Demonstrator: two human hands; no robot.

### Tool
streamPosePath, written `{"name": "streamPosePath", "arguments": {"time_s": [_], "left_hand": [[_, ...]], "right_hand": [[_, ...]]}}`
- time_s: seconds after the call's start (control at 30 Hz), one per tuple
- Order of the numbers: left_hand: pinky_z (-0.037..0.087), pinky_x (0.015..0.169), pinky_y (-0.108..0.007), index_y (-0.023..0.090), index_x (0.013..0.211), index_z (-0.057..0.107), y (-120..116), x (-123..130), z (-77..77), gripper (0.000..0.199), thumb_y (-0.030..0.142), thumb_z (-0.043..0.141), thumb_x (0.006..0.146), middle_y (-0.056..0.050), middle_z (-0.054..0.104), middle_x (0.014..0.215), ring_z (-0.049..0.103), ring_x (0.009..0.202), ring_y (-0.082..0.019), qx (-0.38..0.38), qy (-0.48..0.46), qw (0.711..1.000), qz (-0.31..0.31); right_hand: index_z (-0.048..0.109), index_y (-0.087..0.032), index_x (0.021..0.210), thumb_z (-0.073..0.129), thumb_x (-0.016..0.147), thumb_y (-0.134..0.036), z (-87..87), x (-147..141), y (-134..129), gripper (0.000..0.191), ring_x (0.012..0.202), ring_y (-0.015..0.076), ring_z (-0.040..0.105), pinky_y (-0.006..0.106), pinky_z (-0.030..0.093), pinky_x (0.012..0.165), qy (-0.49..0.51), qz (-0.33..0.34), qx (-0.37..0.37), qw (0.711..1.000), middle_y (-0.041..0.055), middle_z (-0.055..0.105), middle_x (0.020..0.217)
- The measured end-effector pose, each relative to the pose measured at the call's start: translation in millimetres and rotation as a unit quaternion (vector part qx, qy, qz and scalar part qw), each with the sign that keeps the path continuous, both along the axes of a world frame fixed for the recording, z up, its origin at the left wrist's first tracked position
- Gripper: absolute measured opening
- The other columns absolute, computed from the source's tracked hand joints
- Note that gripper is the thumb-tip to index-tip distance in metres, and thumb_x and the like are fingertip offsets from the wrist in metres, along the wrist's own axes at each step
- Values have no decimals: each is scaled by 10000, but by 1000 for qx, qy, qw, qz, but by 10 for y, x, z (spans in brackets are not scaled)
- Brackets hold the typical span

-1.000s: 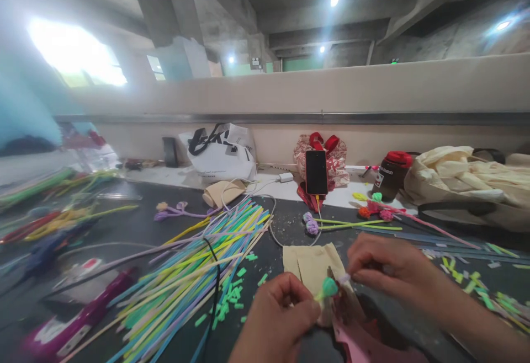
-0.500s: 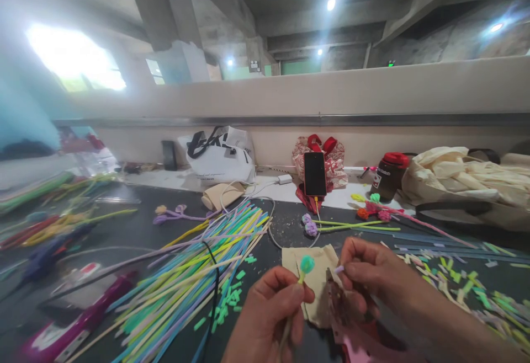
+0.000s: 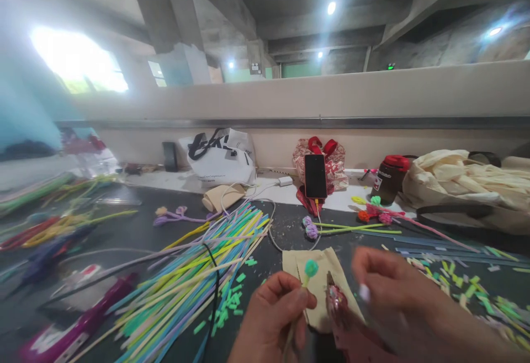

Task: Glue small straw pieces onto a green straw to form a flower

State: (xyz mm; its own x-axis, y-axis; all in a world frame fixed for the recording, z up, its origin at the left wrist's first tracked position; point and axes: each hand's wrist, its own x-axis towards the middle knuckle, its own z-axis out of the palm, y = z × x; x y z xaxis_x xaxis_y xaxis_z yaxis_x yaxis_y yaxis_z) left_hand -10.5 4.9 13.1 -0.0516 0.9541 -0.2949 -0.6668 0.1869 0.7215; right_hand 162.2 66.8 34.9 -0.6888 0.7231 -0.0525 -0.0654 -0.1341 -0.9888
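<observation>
My left hand is closed, its thumb and fingers pinching the pale stem of a small craft flower with a round mint-green head. Right of it, a pink glue gun points its metal nozzle upward, over a folded beige cloth. My right hand, smeared by motion, is to the right of the nozzle and apart from it. A short pale lilac piece shows at its fingertips. The lower end of the flower's stem is partly hidden by my left hand.
Bundled coloured stems and mint-green cut bits lie to the left. More cut pieces are scattered at right. Lilac flowers lie behind the cloth. A phone stands upright, its cable looping across the table.
My right hand has moved right, away from the glue gun's nozzle, with the lilac piece. My left hand and the green-headed flower have shifted slightly right and down.
</observation>
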Motion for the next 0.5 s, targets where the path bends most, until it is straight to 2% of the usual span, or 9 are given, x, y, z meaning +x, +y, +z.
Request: {"name": "streamPosePath", "arguments": {"time_s": [0.03, 0.07, 0.1, 0.17, 0.2, 0.3, 0.4, 0.47, 0.5], "left_hand": [[246, 284, -99, 148, 602, 544, 1, 2, -9, 214, 227, 743, 603, -3, 665, 564, 411, 275, -6, -1, 10, 1000, 4], [218, 266, -104, 149, 610, 545, 1, 5, -15, 213, 236, 740, 607, 1, 661, 559, 394, 261, -5, 1, 21, 1000, 9], [195, 252, -110, 148, 613, 547, 0, 10, -17, 216, 245, 740, 605, 2, 659, 554, 379, 246, -5, 5, 33, 999, 12], [183, 243, -116, 146, 613, 551, -7, 21, -2, 221, 256, 742, 598, -2, 667, 565, 373, 235, -5, 11, 46, 999, 22], [190, 245, -116, 147, 614, 551, -12, 27, 14, 224, 260, 744, 595, -7, 676, 585, 382, 240, -7, 15, 45, 998, 29], [193, 244, -113, 155, 611, 535, -32, 37, 83, 236, 266, 742, 593, -9, 690, 647, 390, 262, -5, 28, 22, 998, 50], [215, 255, -101, 153, 614, 532, -47, 28, 131, 218, 249, 728, 607, -6, 685, 654, 399, 280, -3, 26, 12, 998, 59], [240, 267, -96, 153, 630, 540, -51, 13, 139, 188, 236, 709, 625, -4, 679, 639, 404, 289, -5, 20, 19, 998, 57], [250, 270, -95, 153, 635, 545, -52, 6, 136, 176, 235, 701, 632, -5, 677, 633, 406, 292, -8, 19, 23, 998, 53]], "right_hand": [[526, -206, 681, 611, 741, -401, 87, 31, -17, 221, 558, 157, 578, 254, 448, 529, -59, 44, 67, 995, -26, 560, 577], [560, -201, 676, 600, 763, -321, 175, 63, -28, 153, 618, 161, 584, 262, 449, 589, -129, 88, 144, 977, -16, 577, 614], [575, -198, 656, 582, 774, -241, 256, 92, -30, 125, 662, 159, 580, 262, 442, 634, -175, 105, 222, 953, -12, 583, 653], [591, -194, 652, 549, 775, -131, 376, 136, -17, 145, 736, 155, 564, 252, 427, 672, -213, 101, 303, 923, -2, 585, 748], [597, -194, 661, 540, 775, -108, 406, 149, -5, 154, 747, 152, 557, 249, 424, 673, -207, 87, 311, 924, -1, 577, 770], [609, -189, 671, 569, 777, -154, 366, 147, 28, 118, 748, 157, 548, 261, 435, 682, -132, 44, 235, 962, 0, 546, 779], [560, -178, 656, 610, 767, -256, 202, 91, 31, 145, 684, 152, 581, 288, 470, 630, -24, 9, 74, 997, 17, 536, 906], [551, -195, 765, 599, 782, -302, 78, 36, 14, 118, 618, 165, 610, 305, 484, 584, 10, 18, -28, 999, 18, 573, 825], [546, -203, 830, 579, 800, -317, 20, 8, 2, 123, 594, 179, 620, 316, 486, 576, 17, 28, -61, 998, 4, 585, 706]]}}
